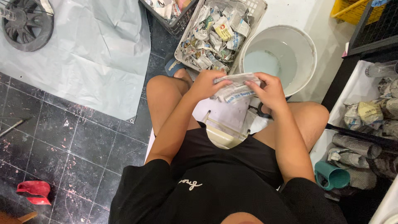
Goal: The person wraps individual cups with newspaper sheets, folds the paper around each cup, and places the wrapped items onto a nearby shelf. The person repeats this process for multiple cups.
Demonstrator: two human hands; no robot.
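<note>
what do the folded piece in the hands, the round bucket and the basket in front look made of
Folded piece: newsprint by its look, matte grey, printed, creased, held by left hand and right hand.
Bucket: probably plastic, smooth white wall, pale liquid inside.
Basket: likely moulded plastic, white lattice sides.

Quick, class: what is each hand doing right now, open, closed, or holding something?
Left hand: closed on one end of a folded newspaper piece.
Right hand: closed on the other end of the same piece.
</note>
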